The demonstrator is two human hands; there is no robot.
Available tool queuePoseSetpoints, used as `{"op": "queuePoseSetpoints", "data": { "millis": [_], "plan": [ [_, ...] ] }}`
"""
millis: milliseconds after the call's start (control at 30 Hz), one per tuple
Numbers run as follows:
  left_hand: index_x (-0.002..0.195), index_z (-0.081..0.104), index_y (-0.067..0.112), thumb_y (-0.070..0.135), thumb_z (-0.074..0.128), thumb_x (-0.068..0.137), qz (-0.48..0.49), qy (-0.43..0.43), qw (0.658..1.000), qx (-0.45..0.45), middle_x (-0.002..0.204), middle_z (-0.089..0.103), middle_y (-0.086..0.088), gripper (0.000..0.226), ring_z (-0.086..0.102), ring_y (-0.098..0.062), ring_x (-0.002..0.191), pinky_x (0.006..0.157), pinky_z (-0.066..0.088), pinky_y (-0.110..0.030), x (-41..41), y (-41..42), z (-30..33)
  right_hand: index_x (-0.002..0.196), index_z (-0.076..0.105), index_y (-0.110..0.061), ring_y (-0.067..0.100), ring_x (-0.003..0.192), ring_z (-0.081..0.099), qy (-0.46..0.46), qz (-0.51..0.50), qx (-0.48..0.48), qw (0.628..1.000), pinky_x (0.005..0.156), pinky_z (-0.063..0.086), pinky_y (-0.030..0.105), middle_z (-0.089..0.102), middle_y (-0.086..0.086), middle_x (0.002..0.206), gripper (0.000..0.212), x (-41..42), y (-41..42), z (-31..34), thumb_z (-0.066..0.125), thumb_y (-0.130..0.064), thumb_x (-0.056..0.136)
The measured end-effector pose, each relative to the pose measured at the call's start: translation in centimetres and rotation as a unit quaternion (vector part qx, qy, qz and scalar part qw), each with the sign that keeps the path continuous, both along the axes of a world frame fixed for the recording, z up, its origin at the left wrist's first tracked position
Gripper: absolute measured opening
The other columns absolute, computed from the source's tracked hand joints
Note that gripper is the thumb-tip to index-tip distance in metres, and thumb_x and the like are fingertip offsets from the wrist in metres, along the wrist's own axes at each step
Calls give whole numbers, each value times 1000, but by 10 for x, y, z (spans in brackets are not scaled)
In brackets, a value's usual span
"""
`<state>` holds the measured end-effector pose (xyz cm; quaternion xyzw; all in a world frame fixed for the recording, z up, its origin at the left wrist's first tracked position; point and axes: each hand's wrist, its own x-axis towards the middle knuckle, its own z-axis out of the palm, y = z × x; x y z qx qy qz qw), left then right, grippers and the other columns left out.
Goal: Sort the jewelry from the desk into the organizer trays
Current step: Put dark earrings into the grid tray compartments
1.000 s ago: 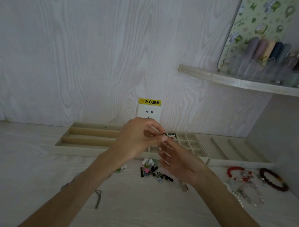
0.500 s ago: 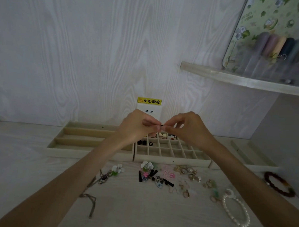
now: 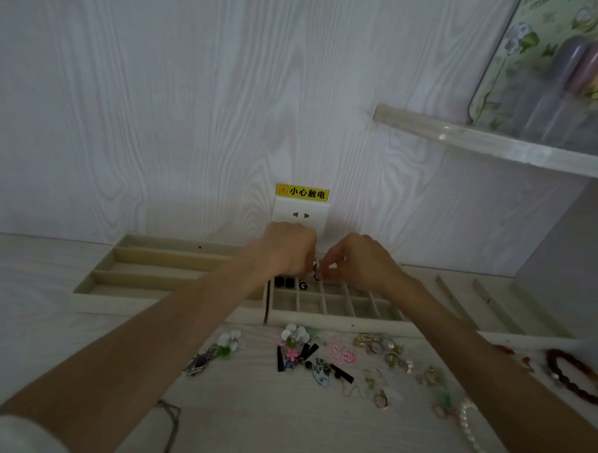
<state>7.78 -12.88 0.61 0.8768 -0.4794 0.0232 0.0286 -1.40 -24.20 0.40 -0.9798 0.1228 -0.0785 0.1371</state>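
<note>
Both hands meet over the back of the grid tray (image 3: 334, 318). My left hand (image 3: 288, 251) and my right hand (image 3: 359, 259) pinch a small black earring (image 3: 317, 274) between their fingertips, just above the tray's small compartments. Three dark studs (image 3: 290, 282) lie in the compartments below. Loose jewelry is scattered on the desk in front of the trays: white flower pieces (image 3: 294, 333), a pink flower charm (image 3: 343, 353), gold earrings (image 3: 378, 344) and rings (image 3: 381, 399).
A long-slot tray (image 3: 144, 281) sits left of the grid tray, another slotted tray (image 3: 493, 306) at the right. A pearl strand (image 3: 480, 439), a dark red bead bracelet (image 3: 575, 378) and a thin cord (image 3: 172, 426) lie on the desk. A wall socket (image 3: 301, 214) and a shelf (image 3: 500, 146) are behind.
My right hand rose from below to meet the left at the small black piece. Both hands then lowered toward the grid tray's back rows. The view shifted left and down.
</note>
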Motion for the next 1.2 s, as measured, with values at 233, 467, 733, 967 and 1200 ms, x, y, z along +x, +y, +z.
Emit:
{"op": "queuePoseSetpoints", "data": {
  "millis": [233, 467, 733, 967, 1200],
  "plan": [
    [97, 72, 18, 23, 69, 79, 27, 23, 999, 22, 94, 67, -2, 20, 61, -21, 85, 67, 37, -29, 0, 0, -3, 89, 76, -28, 14, 84, 63, 38, 6, -40, 998, 74, 43, 26, 71, -7, 89, 13, 5, 4, -8, 70, -35, 79],
    [57, 44, 18, 20, 66, 77, 61, 17, 997, 47, 62, 44, 2, 30, 51, -19, 71, 69, 37, -29, -6, -6, -1, 92, 75, -30, 16, 89, 64, 58, 10, -75, 995, 76, 42, 27, 72, -6, 95, 17, 7, 9, -8, 66, -38, 81],
    [81, 60, 15, 29, 64, 81, 64, 71, 994, 53, 74, 53, 0, 15, 53, -18, 78, 72, 39, -29, -4, -3, 1, 102, 72, -32, 16, 99, 59, 126, 32, -63, 990, 82, 45, 29, 65, -8, 110, 24, 5, 7, 9, 54, -22, 89],
    [100, 71, 20, 35, 58, 85, 57, 119, 991, 37, 94, 69, 2, 25, 63, -17, 87, 73, 47, -29, 11, -1, -1, 98, 70, -43, 20, 108, 43, 166, 53, -129, 976, 86, 28, 30, 55, -4, 111, 42, 6, 10, 14, 42, -12, 94],
    [99, 72, 21, 33, 55, 87, 39, 118, 992, 29, 76, 62, 2, 24, 60, -18, 78, 66, 42, -27, 9, -1, -4, 104, 67, -45, 19, 109, 41, 175, 62, -157, 970, 91, 28, 31, 51, -4, 108, 39, 5, 22, 9, 43, -16, 93]
  ]
}}
